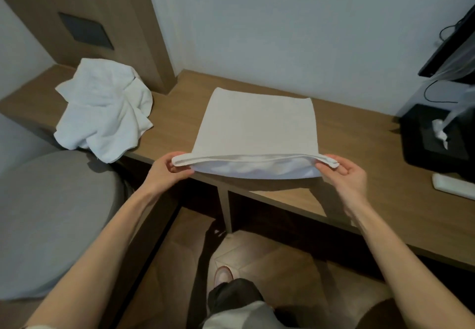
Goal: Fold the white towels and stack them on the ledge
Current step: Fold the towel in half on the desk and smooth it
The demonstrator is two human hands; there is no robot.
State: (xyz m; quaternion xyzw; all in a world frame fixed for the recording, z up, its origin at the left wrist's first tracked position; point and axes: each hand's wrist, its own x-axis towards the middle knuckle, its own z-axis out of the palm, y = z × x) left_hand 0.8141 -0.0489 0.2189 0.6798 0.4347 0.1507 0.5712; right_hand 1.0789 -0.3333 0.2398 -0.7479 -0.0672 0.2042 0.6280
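A white towel [254, 125] lies flat on the wooden ledge [359, 148], its near edge doubled and lifted just past the ledge's front. My left hand [167, 172] pinches the near left corner of that edge. My right hand [344, 174] pinches the near right corner. A layer of the towel sags between the two hands. A crumpled heap of white towels [105, 112] sits on the ledge to the left, spilling over its front edge.
A grey round seat [51, 220] stands at the lower left, under the heap. A black tissue box [437, 138] and a white remote [452, 184] sit on the ledge at the right. A dark screen [447, 46] with cables hangs above them. Wall behind.
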